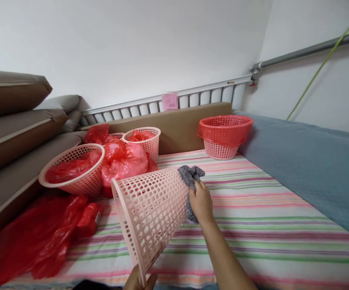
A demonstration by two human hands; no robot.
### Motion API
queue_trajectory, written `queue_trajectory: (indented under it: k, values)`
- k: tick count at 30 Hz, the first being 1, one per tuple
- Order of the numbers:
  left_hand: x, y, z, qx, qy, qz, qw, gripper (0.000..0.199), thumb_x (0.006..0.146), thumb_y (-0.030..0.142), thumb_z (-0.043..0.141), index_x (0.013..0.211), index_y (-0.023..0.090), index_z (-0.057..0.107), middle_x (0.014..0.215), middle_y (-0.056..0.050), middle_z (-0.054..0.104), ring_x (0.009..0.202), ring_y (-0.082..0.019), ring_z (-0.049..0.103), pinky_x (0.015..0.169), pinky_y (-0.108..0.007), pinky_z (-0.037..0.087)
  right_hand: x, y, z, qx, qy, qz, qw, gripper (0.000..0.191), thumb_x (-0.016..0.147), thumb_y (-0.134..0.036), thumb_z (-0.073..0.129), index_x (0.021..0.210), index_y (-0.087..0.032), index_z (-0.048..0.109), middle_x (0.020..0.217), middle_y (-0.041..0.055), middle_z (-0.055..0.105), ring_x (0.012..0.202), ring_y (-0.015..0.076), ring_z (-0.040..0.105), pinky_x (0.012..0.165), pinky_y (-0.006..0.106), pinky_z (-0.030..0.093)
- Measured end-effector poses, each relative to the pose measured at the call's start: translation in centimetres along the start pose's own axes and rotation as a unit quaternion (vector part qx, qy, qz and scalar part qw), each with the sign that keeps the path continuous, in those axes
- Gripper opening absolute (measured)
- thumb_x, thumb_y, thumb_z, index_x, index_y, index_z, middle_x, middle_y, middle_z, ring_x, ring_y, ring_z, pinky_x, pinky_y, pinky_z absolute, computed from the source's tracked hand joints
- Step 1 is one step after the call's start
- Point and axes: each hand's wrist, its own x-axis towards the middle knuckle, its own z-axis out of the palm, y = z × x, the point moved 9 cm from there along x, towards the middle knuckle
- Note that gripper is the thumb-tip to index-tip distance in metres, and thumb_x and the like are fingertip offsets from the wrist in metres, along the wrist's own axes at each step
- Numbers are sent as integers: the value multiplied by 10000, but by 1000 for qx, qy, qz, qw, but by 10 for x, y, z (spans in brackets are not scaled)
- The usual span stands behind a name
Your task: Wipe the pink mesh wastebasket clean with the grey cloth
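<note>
A pale pink plastic wastebasket [154, 205] with round holes lies tipped on its side in front of me, its mouth facing left. At the bottom of the view, my left hand [138, 280] is closed around the basket's rim. My right hand [202, 201] presses a fuzzy grey cloth [191, 175] against the basket's base, its fingers gripping the cloth. Just behind the basket sits a knotted red plastic bag [126, 161] with something pink inside.
More pink baskets, one at left [97, 181] and one behind [153, 147], hold red bags. A red-lined basket [222, 151] stands at back right. Loose red bags [32, 233] and a red bag roll [89, 219] lie on the striped sheet [267, 225]. Cushions [20, 129] are stacked left.
</note>
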Motion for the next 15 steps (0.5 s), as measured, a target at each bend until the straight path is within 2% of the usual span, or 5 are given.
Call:
queue_trajectory:
  k: [2, 6, 9, 12, 15]
  values:
    - [1, 12, 0, -22, -15, -12, 1000, 444, 771, 464, 610, 1176, 282, 617, 1285, -83, 603, 1278, -312, 434, 1113, -479, 222, -1, 5, 0, 7, 1, 2, 1000, 400, 811, -177, 392, 1162, -118, 576, 1159, 147, 571, 1016, 265, 509, 881, 401, 423]
    - [10, 94, -8, -162, -9, 43, 986, 645, 715, 437, 690, 1297, 233, 501, 1377, -107, 509, 1292, -313, 414, 1104, -475, 256, -7, -2, 2, 22, 5, -12, 1000, 410, 810, -172, 389, 1175, -140, 572, 1152, 130, 573, 1021, 250, 511, 884, 386, 425]
    - [16, 130, -13, -188, 23, 21, 982, 638, 744, 419, 671, 1322, 239, 468, 1382, -103, 504, 1270, -305, 446, 1097, -467, 279, -10, -14, 5, 23, -1, -33, 999, 420, 799, -154, 397, 1181, -152, 573, 1181, 131, 562, 1034, 253, 509, 890, 397, 431]
    - [16, 134, -11, -157, 35, 15, 987, 615, 769, 410, 648, 1328, 234, 462, 1384, -98, 501, 1291, -292, 420, 1111, -443, 257, -16, -38, 2, 25, -8, -66, 998, 411, 796, -157, 426, 1179, -150, 574, 1241, 138, 531, 1076, 259, 495, 918, 417, 424]
    - [16, 123, -6, -144, 30, 26, 989, 593, 798, 385, 615, 1345, 238, 438, 1403, -86, 479, 1290, -273, 424, 1109, -419, 273, -36, -85, -9, 52, -34, -120, 991, 403, 805, -177, 448, 1189, -135, 564, 1300, 151, 487, 1162, 271, 448, 973, 438, 388]
